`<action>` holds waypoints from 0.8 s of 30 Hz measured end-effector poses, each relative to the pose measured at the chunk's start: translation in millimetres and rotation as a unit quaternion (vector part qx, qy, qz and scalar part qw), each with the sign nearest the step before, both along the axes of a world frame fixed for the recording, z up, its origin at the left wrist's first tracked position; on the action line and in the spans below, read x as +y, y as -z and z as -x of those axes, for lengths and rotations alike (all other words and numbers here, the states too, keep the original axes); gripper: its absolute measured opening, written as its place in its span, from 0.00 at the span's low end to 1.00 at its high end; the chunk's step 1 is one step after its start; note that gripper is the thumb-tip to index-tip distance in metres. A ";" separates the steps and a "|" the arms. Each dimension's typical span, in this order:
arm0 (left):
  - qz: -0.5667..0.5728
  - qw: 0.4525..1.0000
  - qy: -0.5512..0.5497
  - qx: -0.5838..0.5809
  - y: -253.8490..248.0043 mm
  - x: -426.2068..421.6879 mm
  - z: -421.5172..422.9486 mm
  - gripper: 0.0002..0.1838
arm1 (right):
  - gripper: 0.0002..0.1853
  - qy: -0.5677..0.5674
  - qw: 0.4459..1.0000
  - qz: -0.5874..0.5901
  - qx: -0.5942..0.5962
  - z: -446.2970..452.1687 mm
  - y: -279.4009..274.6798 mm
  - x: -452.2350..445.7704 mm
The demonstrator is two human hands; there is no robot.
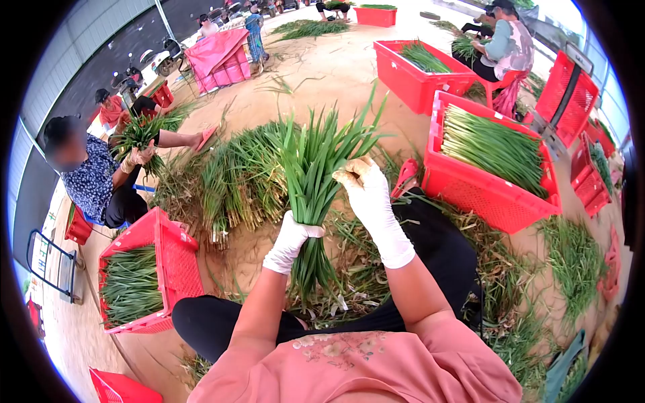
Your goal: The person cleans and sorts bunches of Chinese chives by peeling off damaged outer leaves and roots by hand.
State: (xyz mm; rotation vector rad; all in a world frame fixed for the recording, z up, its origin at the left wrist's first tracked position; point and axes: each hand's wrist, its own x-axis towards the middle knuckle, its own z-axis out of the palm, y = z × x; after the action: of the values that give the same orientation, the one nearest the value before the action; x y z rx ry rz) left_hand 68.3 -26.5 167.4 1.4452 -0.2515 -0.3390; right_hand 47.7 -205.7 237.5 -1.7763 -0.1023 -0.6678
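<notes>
the bunch of green leaves [312, 181] is up in front of me, in the middle of my view. my left hand [290, 242] wraps around its waist, with the fingers pressed in. above that hand the leaves fan out wide, and below it they hang down. my right hand [366, 195] is up by the right side of the fan. its fingers are bent and close together, but i cannot tell if they pinch a leaf. both hands wear white gloves [395, 248], and the right one has brown dirt on its fingers.

if my left hand goes too loose, i think the thin leaves could slide out and drop. if it squeezes too hard, they could get squashed. a hard tug from my right hand could rip a leaf.

a leaf that drops could get mixed up in the messy scraps [342, 289] under the bunch. a big pile of leaves [245, 174] lies just past it, to the left. a red crate [480, 201] with neat greens [497, 144] in it stands to my right, and a red box [178, 258] stands to my left. a person [101, 178] in a blue shirt sits at the left, holding leaves too.
</notes>
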 end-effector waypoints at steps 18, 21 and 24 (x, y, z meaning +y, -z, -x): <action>-0.204 0.958 -0.060 -0.192 -20.7 6.5 -33.5 0.12 | 0.10 0.073 0.975 0.039 -0.207 83.0 -52.1 -34.0; -0.239 0.939 -0.091 -0.231 -9.6 4.8 -29.0 0.13 | 0.07 0.199 0.932 0.217 -0.210 74.4 -66.6 -29.7; -0.299 0.919 -0.094 -0.241 -1.4 4.2 -25.2 0.14 | 0.09 0.250 0.914 0.291 -0.134 46.5 -43.0 -28.1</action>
State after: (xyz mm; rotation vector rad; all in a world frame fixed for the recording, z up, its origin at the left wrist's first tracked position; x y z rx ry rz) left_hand 93.5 -22.3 168.7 2.1371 -0.4254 0.1266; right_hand 1.2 -233.8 280.6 -2.2983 -0.0316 -1.3613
